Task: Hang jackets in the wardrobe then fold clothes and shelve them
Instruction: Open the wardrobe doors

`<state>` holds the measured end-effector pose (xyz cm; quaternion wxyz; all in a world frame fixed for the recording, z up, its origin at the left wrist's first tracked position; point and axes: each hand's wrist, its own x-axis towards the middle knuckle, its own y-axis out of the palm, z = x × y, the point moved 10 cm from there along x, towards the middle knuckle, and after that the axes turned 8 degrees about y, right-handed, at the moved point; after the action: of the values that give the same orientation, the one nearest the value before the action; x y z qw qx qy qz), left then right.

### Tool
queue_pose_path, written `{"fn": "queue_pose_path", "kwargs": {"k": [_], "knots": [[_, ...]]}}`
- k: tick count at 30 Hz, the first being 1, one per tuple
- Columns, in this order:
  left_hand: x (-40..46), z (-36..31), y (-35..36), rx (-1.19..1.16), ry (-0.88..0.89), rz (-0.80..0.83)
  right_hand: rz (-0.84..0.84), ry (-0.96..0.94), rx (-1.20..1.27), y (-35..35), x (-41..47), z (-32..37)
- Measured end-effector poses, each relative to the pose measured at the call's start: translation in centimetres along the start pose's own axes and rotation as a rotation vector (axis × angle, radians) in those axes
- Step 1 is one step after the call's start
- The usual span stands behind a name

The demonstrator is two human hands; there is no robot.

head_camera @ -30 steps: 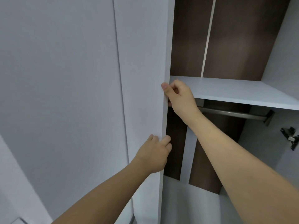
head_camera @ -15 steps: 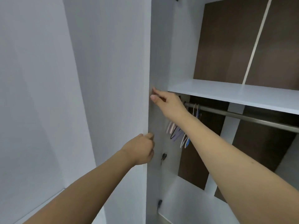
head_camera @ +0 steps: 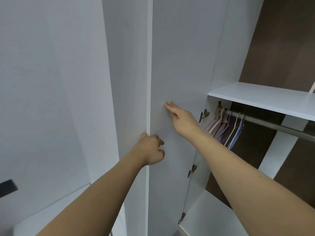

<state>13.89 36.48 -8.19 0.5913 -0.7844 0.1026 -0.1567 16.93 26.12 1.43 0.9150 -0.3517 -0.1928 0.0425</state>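
No legible text, labels, brand marks, numbers or signs appear in the view.

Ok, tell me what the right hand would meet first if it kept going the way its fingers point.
The right hand already has its fingertips at the inner face of the open wardrobe door; that panel looks first in line.
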Motion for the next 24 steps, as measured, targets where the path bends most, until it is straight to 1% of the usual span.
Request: {"fn": "queue_pose_path", "kwargs": {"k": [6,10,15,17,21,24], "knots": [[-0.2,-0.2,0.1,0.024,0.034,-0.002,0.01,0.001,-0.033,-0.8,-0.2,-1.3],[-0.6,-0.7,0.2,0.064,0.062,0.054,0.021,0.029,-0.039,-0.6,-0.9,-1.3],[-1.5,-1.4,0.5,0.173,0.075,0.129,0.017,0.098,-0.079,-1.2,-2.8,-2.5],[-1.7,-2.0,-0.1,0.23,0.075,0.091,0.015,0.141,-0.097,-1.7,-3.9,-3.3],[-2.1,-3.3,-2.3,0.365,0.044,-0.098,-0.005,0.22,-0.128,-3.1,-6.8,-4.6],[-2.4,-4.1,-3.2,0.435,0.024,-0.21,-0.012,0.252,-0.159,-3.8,-8.9,-5.2]]}}
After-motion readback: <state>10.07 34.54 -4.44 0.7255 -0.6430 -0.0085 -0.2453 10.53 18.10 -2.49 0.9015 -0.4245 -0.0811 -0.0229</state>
